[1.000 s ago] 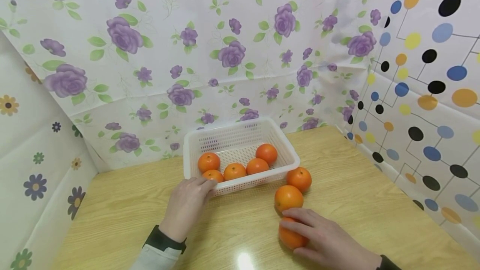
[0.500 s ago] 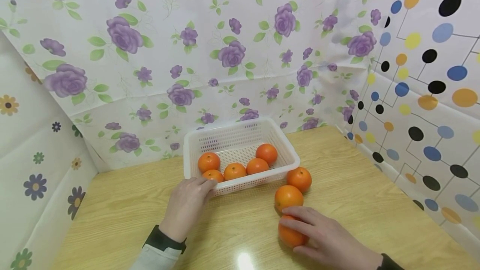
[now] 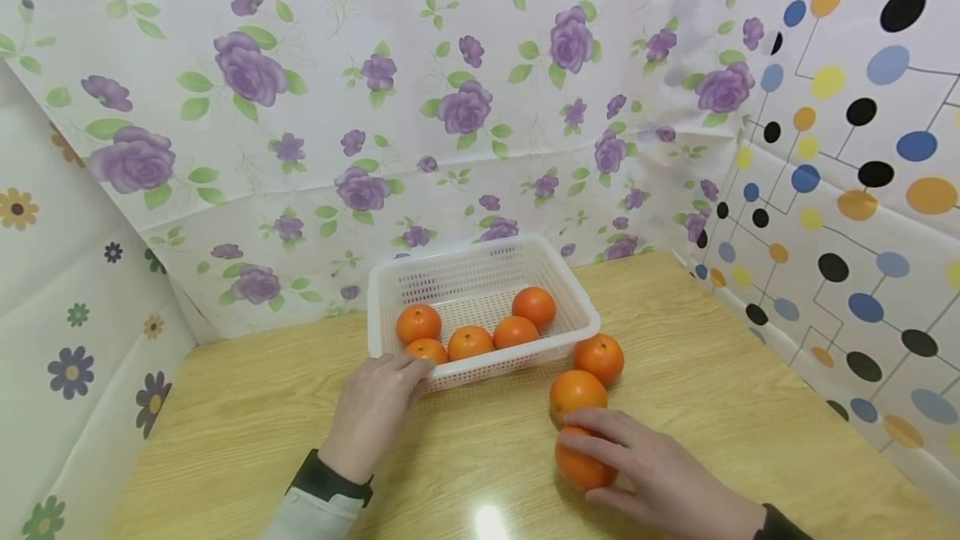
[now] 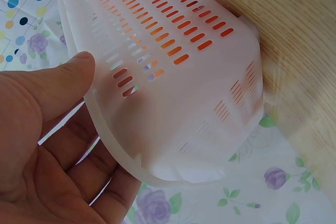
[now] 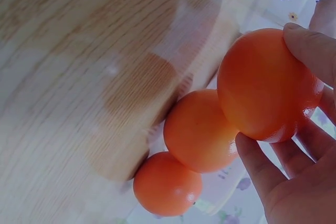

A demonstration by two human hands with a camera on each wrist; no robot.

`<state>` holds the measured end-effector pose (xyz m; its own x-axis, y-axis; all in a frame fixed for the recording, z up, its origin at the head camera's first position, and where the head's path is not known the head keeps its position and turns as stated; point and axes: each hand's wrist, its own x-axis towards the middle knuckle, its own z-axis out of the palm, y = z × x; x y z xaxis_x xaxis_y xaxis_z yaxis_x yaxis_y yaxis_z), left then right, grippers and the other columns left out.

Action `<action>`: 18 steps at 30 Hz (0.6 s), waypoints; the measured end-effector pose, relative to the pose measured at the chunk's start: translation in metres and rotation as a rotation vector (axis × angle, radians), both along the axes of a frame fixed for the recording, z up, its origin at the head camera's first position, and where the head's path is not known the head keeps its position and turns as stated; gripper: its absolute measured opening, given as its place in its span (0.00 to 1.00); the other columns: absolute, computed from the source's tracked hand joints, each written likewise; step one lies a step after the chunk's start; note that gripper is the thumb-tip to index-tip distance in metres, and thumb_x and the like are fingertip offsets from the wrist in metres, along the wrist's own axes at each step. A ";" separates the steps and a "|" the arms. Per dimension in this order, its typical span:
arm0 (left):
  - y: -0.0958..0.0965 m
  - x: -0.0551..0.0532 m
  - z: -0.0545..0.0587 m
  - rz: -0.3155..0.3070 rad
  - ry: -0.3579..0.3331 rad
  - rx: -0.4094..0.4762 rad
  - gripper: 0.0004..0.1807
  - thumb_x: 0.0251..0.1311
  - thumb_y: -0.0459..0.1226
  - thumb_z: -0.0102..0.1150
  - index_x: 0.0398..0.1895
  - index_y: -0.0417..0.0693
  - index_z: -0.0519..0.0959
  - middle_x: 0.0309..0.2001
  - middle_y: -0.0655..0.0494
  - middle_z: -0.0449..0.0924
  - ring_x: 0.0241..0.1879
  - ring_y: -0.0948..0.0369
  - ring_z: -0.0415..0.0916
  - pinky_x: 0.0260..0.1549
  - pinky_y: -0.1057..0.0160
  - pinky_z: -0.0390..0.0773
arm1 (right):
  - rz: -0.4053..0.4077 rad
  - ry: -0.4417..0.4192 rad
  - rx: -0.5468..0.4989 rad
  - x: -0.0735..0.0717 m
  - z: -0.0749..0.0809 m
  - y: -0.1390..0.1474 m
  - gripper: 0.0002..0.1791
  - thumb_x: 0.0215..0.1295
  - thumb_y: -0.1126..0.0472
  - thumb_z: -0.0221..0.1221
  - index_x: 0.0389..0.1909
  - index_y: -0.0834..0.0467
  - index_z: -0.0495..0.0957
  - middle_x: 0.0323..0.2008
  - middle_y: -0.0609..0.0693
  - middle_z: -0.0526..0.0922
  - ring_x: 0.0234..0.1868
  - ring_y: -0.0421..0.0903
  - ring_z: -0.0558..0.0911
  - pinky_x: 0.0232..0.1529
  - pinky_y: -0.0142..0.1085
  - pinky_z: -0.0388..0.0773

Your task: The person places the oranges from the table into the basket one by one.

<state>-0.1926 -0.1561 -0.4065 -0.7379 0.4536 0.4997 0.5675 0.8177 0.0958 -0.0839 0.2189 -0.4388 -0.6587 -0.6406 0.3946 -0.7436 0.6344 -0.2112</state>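
Note:
A white plastic basket [image 3: 480,373] with slotted sides holds several oranges [image 3: 470,342]. My left hand [image 3: 377,415] grips its near left corner; in the left wrist view the thumb [image 4: 79,72] lies on the outside of the rim and the other fingers go behind it. At the front right, my right hand [image 3: 652,469] holds an orange [image 3: 581,463], thumb on one side and fingers spread around the other, as the right wrist view shows. Just behind it is a second orange [image 3: 577,394], and a third orange [image 3: 598,358] sits by the basket's right corner.
The wooden table [image 3: 247,423] meets a purple-flowered sheet [image 3: 300,148] close behind the basket. A dotted sheet [image 3: 847,215] stands along the right side, and a daisy-print sheet [image 3: 90,315] along the left.
My right hand and the orange in it have shifted very slightly away from me, toward the second orange. The left hand and the basket have stayed put.

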 end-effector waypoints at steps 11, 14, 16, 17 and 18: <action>0.000 0.000 0.000 0.002 0.000 -0.007 0.17 0.54 0.37 0.87 0.48 0.54 0.92 0.43 0.59 0.92 0.37 0.59 0.85 0.37 0.59 0.84 | 0.019 0.051 -0.007 -0.004 0.003 0.001 0.44 0.62 0.50 0.82 0.78 0.42 0.75 0.77 0.44 0.73 0.69 0.46 0.79 0.59 0.50 0.88; -0.001 0.000 0.000 0.000 0.001 -0.007 0.17 0.55 0.37 0.87 0.48 0.54 0.92 0.44 0.59 0.92 0.38 0.59 0.86 0.38 0.58 0.84 | 0.014 0.050 -0.003 -0.005 0.005 0.000 0.44 0.61 0.50 0.82 0.78 0.42 0.75 0.77 0.45 0.74 0.69 0.46 0.79 0.58 0.49 0.88; -0.001 0.000 0.000 -0.002 0.000 -0.004 0.17 0.55 0.37 0.87 0.48 0.53 0.92 0.44 0.59 0.92 0.38 0.59 0.86 0.38 0.58 0.85 | 0.009 0.051 0.002 -0.005 0.007 0.000 0.44 0.61 0.50 0.83 0.78 0.41 0.75 0.77 0.45 0.74 0.69 0.47 0.80 0.58 0.50 0.88; -0.001 0.000 0.000 -0.003 -0.001 -0.001 0.18 0.55 0.37 0.87 0.48 0.53 0.92 0.44 0.59 0.92 0.38 0.59 0.86 0.39 0.58 0.85 | 0.009 0.053 0.003 -0.006 0.008 0.000 0.45 0.61 0.50 0.83 0.78 0.41 0.75 0.77 0.45 0.74 0.69 0.47 0.80 0.58 0.50 0.88; -0.001 0.000 0.000 -0.003 -0.001 0.000 0.18 0.54 0.37 0.87 0.48 0.53 0.92 0.44 0.58 0.92 0.38 0.59 0.86 0.39 0.57 0.85 | 0.005 0.051 0.006 -0.006 0.008 0.000 0.44 0.61 0.50 0.83 0.78 0.41 0.75 0.77 0.44 0.74 0.69 0.47 0.80 0.58 0.50 0.88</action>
<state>-0.1929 -0.1569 -0.4066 -0.7372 0.4556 0.4990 0.5699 0.8160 0.0969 -0.0898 0.2189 -0.4304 -0.6347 -0.6462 0.4239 -0.7563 0.6321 -0.1688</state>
